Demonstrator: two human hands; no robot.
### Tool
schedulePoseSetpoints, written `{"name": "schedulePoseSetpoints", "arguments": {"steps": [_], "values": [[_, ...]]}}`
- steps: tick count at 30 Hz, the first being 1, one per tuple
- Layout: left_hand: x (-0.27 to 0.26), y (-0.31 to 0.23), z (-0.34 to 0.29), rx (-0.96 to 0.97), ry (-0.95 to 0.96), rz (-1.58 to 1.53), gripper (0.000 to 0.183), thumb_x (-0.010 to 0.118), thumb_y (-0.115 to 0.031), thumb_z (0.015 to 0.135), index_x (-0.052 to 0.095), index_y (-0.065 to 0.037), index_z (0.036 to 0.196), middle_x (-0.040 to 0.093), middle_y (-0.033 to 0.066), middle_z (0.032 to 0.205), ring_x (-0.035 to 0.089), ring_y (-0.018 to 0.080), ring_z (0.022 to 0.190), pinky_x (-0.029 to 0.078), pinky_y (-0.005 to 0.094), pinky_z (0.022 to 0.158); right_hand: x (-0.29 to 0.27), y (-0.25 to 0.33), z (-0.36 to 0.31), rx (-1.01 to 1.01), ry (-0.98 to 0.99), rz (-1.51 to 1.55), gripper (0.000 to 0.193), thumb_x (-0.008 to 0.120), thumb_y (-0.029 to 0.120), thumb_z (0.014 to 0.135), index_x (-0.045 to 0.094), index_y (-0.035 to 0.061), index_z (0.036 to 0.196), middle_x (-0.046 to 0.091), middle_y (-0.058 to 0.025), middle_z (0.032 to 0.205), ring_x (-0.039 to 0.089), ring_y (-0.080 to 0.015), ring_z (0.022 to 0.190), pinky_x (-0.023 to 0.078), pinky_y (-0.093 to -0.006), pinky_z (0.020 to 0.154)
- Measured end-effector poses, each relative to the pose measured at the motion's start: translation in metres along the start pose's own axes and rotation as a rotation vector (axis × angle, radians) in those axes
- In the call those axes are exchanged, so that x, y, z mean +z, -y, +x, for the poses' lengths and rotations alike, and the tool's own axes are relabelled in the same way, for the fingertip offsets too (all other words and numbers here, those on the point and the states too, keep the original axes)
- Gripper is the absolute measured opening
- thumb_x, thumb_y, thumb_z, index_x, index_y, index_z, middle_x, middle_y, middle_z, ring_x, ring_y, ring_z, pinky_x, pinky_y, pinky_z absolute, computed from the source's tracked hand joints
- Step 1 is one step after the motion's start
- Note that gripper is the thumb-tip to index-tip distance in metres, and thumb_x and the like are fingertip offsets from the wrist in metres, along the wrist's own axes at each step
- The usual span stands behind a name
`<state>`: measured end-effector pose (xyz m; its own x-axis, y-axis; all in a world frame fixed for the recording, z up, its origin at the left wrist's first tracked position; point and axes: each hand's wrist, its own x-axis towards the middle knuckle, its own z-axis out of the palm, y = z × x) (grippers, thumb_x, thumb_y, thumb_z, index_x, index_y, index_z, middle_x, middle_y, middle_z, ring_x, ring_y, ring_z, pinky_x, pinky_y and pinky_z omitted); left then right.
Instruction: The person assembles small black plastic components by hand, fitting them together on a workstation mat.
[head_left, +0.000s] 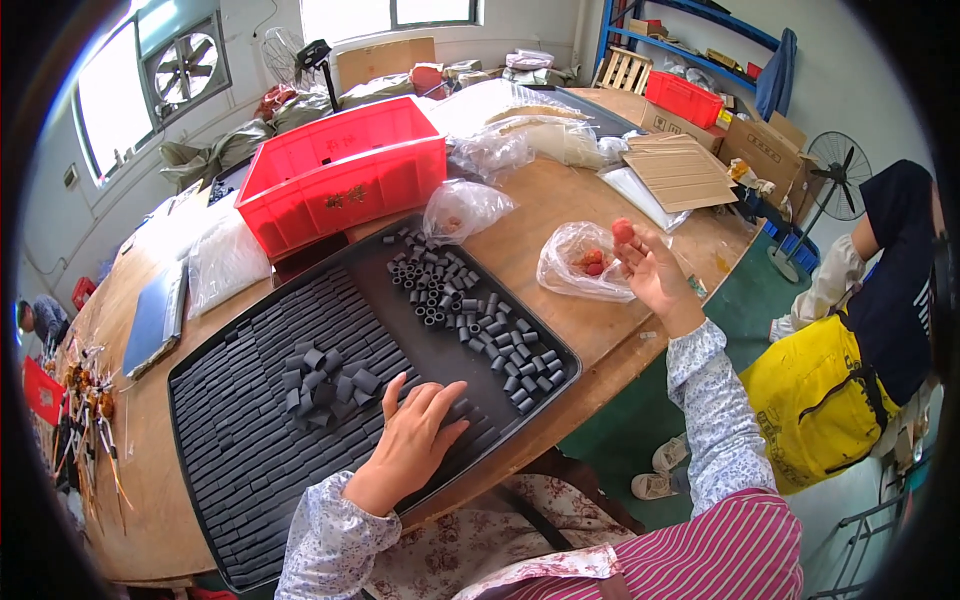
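Note:
My left hand (412, 440) hovers over the front of a black tray (370, 290), its fingers apart with nothing visible in them. Rows of short black tubes (260, 400) lie packed in the tray's left part, and a loose heap of black tubes (325, 385) rests on them beside my fingertips. More small black tubes (435, 290) lie scattered along the tray's right side, many standing on end. To the right, my right hand (655, 275) is raised, pinching a small red round thing (623, 230) at the fingertips. Under it, an open clear plastic bag (560, 262) holds similar red pieces.
A large red crate (345, 180) stands behind the tray, with plastic bags (495, 150) beside it. Cardboard sheets (680, 172) lie at the back right of the wooden table (560, 400). A person in dark clothes (890, 290) is close by at the right, with a yellow bag (820, 405).

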<state>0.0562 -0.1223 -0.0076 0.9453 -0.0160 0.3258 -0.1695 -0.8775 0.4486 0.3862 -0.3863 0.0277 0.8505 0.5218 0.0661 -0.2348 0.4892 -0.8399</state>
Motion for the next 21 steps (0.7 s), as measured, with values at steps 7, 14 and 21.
{"name": "schedulePoseSetpoints", "arguments": {"steps": [7,14,21], "values": [[-0.012,0.0,0.001,0.046,-0.109,0.122,0.054,0.071,-0.015,0.088,0.052,-0.011,0.138,0.058,0.0063,0.127,0.048,0.0253,0.131,0.014,0.0483,0.118,-0.009,-0.004,0.014,-0.141,-0.234,-0.561,0.034,0.079,0.028,0.084,0.061,0.0095,0.106,0.071,-0.0033,0.105,0.061,-0.0081,0.103,0.042,-0.0239,0.091],[-0.053,0.029,-0.016,-0.155,-0.259,0.341,0.056,0.075,-0.018,0.082,0.056,-0.014,0.134,0.055,0.0054,0.131,0.04,0.0312,0.131,0.02,0.0504,0.114,0.036,-0.001,-0.022,-0.182,-0.029,-0.379,0.038,0.078,0.03,0.086,0.059,0.004,0.105,0.068,-0.0093,0.112,0.062,-0.0128,0.106,0.046,-0.0288,0.094],[-0.061,0.062,-0.038,-0.274,-0.268,0.374,0.047,0.077,-0.018,0.08,0.062,-0.014,0.124,0.056,0.0039,0.127,0.041,0.0308,0.127,0.026,0.0485,0.109,0.121,-0.024,-0.068,0.199,0.546,0.351,0.041,0.064,0.035,0.097,0.061,0.0037,0.124,0.065,-0.0138,0.121,0.06,-0.0223,0.114,0.046,-0.0327,0.095]]}}
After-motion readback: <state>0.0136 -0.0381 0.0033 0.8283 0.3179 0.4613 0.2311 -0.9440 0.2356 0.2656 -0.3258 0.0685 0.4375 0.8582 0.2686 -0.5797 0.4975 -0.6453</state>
